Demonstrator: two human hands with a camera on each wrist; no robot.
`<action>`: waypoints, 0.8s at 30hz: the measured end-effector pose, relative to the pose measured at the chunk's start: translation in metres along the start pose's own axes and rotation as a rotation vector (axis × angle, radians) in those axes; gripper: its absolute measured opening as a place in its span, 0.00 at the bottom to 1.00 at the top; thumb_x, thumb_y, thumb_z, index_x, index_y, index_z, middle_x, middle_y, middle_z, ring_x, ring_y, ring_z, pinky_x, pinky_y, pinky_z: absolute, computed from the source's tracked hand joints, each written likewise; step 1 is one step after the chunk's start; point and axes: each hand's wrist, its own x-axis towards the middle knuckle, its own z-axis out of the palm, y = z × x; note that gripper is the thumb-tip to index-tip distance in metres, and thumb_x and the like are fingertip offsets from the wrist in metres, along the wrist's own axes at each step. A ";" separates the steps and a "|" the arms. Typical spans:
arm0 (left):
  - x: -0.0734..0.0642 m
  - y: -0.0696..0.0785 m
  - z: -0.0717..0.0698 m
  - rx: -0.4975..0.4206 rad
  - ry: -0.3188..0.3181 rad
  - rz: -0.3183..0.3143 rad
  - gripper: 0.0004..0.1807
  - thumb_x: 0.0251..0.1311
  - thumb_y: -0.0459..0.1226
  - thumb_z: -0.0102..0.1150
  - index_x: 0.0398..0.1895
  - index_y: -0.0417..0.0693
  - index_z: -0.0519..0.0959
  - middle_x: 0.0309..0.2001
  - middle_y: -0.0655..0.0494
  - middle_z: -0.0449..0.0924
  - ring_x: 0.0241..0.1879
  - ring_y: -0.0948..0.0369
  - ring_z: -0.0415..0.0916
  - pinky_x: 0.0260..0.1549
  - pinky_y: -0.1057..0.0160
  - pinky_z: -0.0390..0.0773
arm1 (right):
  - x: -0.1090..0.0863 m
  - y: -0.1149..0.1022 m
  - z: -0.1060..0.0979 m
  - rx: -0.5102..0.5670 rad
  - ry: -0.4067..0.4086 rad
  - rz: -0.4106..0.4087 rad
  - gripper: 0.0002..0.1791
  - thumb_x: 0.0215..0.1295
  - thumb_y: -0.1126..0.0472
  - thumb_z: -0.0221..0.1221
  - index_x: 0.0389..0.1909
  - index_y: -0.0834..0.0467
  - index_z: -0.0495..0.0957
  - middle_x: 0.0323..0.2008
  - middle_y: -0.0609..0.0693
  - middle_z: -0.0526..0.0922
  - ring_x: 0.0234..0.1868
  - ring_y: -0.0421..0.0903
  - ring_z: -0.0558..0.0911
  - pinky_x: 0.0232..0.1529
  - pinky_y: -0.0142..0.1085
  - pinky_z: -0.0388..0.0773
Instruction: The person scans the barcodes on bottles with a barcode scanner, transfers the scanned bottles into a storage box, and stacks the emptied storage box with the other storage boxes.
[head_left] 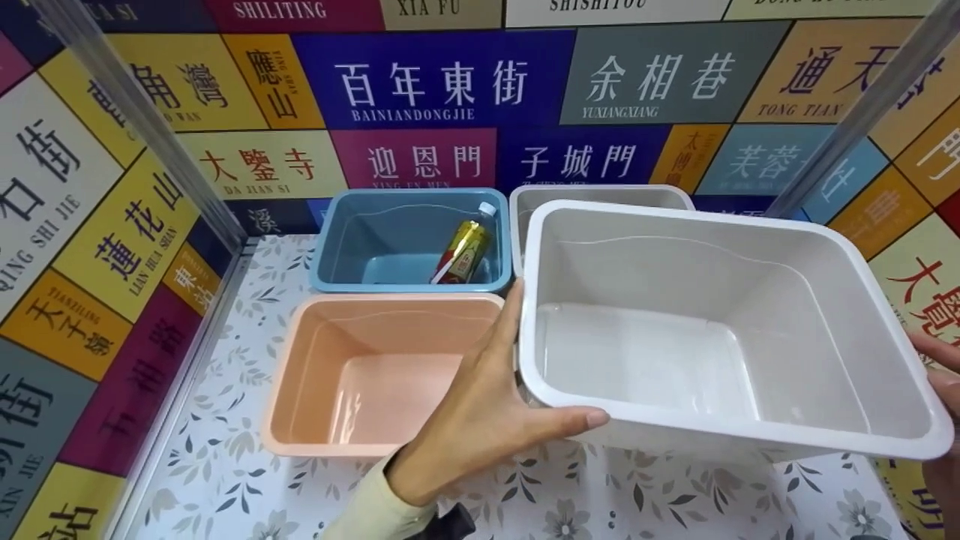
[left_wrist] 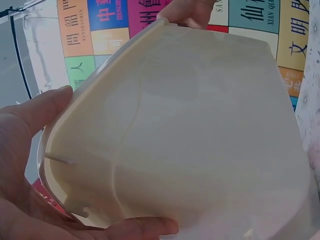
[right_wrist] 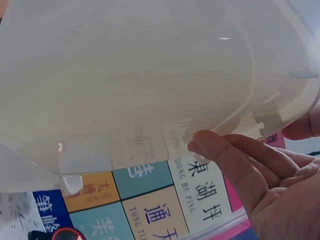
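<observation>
A white plastic bin (head_left: 667, 274) is held up off the table, tilted so its inside faces me. My left hand (head_left: 476, 409) grips its left end, thumb lying over the front rim and fingers against the outer side. The right hand (head_left: 946, 379) holds the opposite end, partly cut off by the frame edge. From the right wrist view, the fingers of that hand (right_wrist: 280, 185) reach under the rim against the outer wall. Inside the white bin nothing is seen.
At the back left stands a blue bin (head_left: 360, 240) with a yellow-labelled bottle (head_left: 466, 251) leaning in it. A peach bin (head_left: 315, 367) stands in front of it. Another pale bin (head_left: 600, 195) sits behind the white one. Sign-patterned walls enclose the flowered table (head_left: 225, 420).
</observation>
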 end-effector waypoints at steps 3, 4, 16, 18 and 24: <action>-0.002 -0.006 -0.006 0.028 0.009 -0.009 0.71 0.40 0.45 0.84 0.82 0.63 0.43 0.62 0.57 0.73 0.50 0.61 0.80 0.46 0.60 0.83 | 0.005 0.002 0.007 0.139 -0.006 -0.006 0.23 0.79 0.67 0.43 0.71 0.68 0.64 0.62 0.58 0.76 0.42 0.44 0.87 0.33 0.33 0.83; -0.002 -0.009 -0.008 0.030 0.009 -0.014 0.70 0.40 0.47 0.84 0.82 0.64 0.43 0.61 0.58 0.74 0.50 0.61 0.80 0.46 0.60 0.83 | 0.006 0.002 0.009 0.173 -0.017 -0.023 0.23 0.79 0.67 0.42 0.71 0.69 0.64 0.61 0.57 0.77 0.42 0.44 0.88 0.34 0.32 0.83; -0.011 -0.021 -0.033 -0.025 0.023 -0.035 0.71 0.41 0.48 0.84 0.82 0.67 0.40 0.64 0.57 0.74 0.52 0.58 0.81 0.46 0.60 0.83 | 0.014 -0.022 0.041 0.097 0.040 0.067 0.22 0.78 0.64 0.48 0.68 0.65 0.71 0.58 0.53 0.82 0.41 0.42 0.88 0.32 0.32 0.83; -0.013 -0.017 -0.037 -0.013 0.028 -0.031 0.71 0.42 0.46 0.84 0.83 0.64 0.40 0.64 0.56 0.74 0.51 0.57 0.82 0.46 0.60 0.83 | 0.015 -0.024 0.047 0.161 0.053 0.048 0.21 0.77 0.66 0.50 0.66 0.69 0.72 0.55 0.55 0.84 0.38 0.45 0.89 0.31 0.33 0.83; -0.018 -0.012 -0.051 -0.027 0.048 -0.034 0.70 0.43 0.41 0.83 0.83 0.62 0.41 0.67 0.53 0.71 0.52 0.54 0.81 0.45 0.59 0.83 | 0.016 -0.030 0.064 0.279 -0.002 -0.018 0.21 0.76 0.69 0.50 0.65 0.73 0.71 0.52 0.60 0.85 0.37 0.50 0.89 0.33 0.35 0.83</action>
